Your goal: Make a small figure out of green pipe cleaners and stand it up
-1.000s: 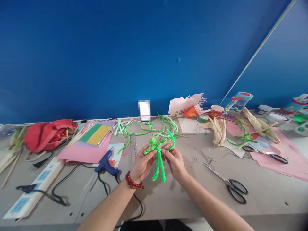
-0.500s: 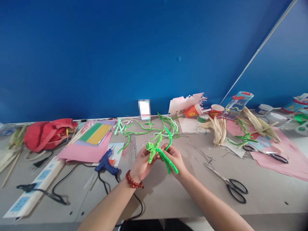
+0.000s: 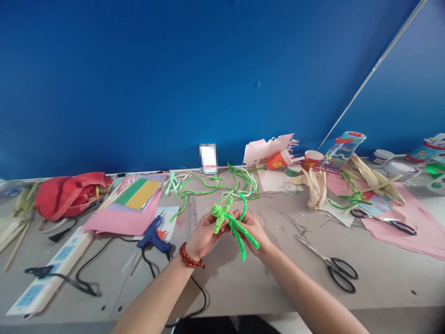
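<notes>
Blurred white card [image 3: 208, 159] by the wall, any print unreadable
Pipe-cleaner figure [image 3: 219, 212] partly hidden behind fingers [image 3: 208, 228]; colourful clutter [image 3: 431, 150] cut off at the right edge

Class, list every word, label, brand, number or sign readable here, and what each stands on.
Orange paper cup: printed characters, too small to read.
Metal ruler: scale marks, too blurred to read.
White card by the wall: blurred out, unreadable.

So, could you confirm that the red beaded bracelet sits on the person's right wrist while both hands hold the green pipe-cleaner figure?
No: the head view shows the red beaded bracelet on the left wrist; the left hand and right hand do hold the green pipe-cleaner figure.
</notes>
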### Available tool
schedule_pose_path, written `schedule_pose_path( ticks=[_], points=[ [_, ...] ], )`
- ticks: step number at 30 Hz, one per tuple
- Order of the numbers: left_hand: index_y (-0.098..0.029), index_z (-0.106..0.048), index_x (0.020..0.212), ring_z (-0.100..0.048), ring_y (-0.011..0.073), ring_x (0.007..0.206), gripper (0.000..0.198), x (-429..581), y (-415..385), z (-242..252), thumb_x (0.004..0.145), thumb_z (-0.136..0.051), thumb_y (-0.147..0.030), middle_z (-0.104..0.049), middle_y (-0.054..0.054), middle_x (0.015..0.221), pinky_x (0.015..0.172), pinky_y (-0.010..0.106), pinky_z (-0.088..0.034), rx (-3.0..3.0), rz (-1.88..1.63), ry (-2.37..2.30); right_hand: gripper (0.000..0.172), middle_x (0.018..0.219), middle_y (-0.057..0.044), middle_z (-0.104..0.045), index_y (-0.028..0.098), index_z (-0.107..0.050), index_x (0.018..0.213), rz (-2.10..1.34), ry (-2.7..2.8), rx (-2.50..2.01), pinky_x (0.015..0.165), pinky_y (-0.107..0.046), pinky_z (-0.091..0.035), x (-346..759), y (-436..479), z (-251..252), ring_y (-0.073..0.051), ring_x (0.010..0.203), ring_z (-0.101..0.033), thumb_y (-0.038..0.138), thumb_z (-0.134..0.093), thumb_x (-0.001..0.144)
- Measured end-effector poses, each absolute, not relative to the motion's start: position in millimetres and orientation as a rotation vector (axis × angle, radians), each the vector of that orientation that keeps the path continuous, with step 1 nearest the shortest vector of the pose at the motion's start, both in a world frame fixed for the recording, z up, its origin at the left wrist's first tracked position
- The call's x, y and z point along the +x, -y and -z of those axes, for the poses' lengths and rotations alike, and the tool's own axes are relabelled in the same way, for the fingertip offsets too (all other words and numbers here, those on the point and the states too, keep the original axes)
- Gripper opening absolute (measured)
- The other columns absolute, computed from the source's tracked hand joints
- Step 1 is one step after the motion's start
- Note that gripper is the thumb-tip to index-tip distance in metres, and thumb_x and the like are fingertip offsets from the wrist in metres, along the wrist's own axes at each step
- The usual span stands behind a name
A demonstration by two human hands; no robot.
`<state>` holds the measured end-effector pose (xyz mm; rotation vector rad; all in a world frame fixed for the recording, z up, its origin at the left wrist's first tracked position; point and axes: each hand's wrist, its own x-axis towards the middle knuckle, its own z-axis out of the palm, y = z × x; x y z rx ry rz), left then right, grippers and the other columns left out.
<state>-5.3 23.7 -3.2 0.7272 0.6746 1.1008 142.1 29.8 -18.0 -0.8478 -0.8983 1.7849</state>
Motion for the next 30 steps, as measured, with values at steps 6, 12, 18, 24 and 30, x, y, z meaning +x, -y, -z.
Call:
schedule_pose_path(
  ticks=[6, 12, 18, 24, 30],
  points=[
    [-0.015, -0.068, 0.078, -0.047, 0.0094, 0.060, 0.021, -6, -26, 1, 0.070, -0.084, -0.027, -0.051, -0.004, 0.060, 0.062, 0.024, -0.041, 0.653, -1.146, -0.595, 0.032, 0.059, 0.002, -0.061, 0.019, -0.064, 0.073, -1.623, 0.900, -0.792, 0.049, -0.022, -0.038, 135, -23, 22, -0.010, 0.050, -0.049, 0.042, -0.084, 0.065],
    [-0.016, -0.061, 0.063, -0.050, 0.0079, 0.057, 0.026, -7, -33, 9, 0.061, -0.087, -0.019, -0.052, -0.005, 0.057, 0.059, 0.021, -0.042, 0.471, -1.323, -0.634, 0.018, 0.074, -0.003, -0.070, 0.019, -0.070, 0.083, -1.191, 1.091, -0.853, 0.052, -0.027, -0.051, 120, -9, 42, -0.014, 0.054, -0.058, 0.037, -0.072, 0.080],
    [-0.020, -0.065, 0.076, -0.058, 0.0106, 0.067, 0.029, -8, -29, 10, 0.055, -0.084, -0.013, -0.061, -0.004, 0.067, 0.062, 0.021, -0.043, 0.539, -1.404, -0.808, 0.022, 0.084, -0.004, -0.075, 0.023, -0.065, 0.107, -0.586, 1.643, -0.725, 0.066, -0.027, -0.057, 130, -1, 33, -0.015, 0.067, -0.071, 0.013, -0.054, 0.091],
    [-0.020, -0.064, 0.077, -0.056, 0.0107, 0.066, 0.024, -8, -24, -1, 0.061, -0.080, -0.015, -0.062, -0.003, 0.073, 0.070, 0.026, -0.046, 0.775, -1.389, -0.859, 0.026, 0.092, -0.008, -0.076, 0.020, -0.064, 0.110, -0.097, 1.888, -0.788, 0.064, -0.022, -0.054, 149, 7, -9, -0.016, 0.077, -0.072, 0.009, -0.050, 0.090],
    [-0.019, -0.063, 0.073, -0.060, 0.0159, 0.069, 0.025, -12, -23, -6, 0.061, -0.084, -0.020, -0.062, 0.000, 0.069, 0.069, 0.030, -0.048, 0.960, -1.270, -0.898, 0.022, 0.083, -0.005, -0.074, 0.021, -0.072, 0.092, -0.183, 2.089, -1.116, 0.054, -0.020, -0.043, 170, 2, -56, -0.013, 0.063, -0.067, 0.016, -0.050, 0.092]
  ],
)
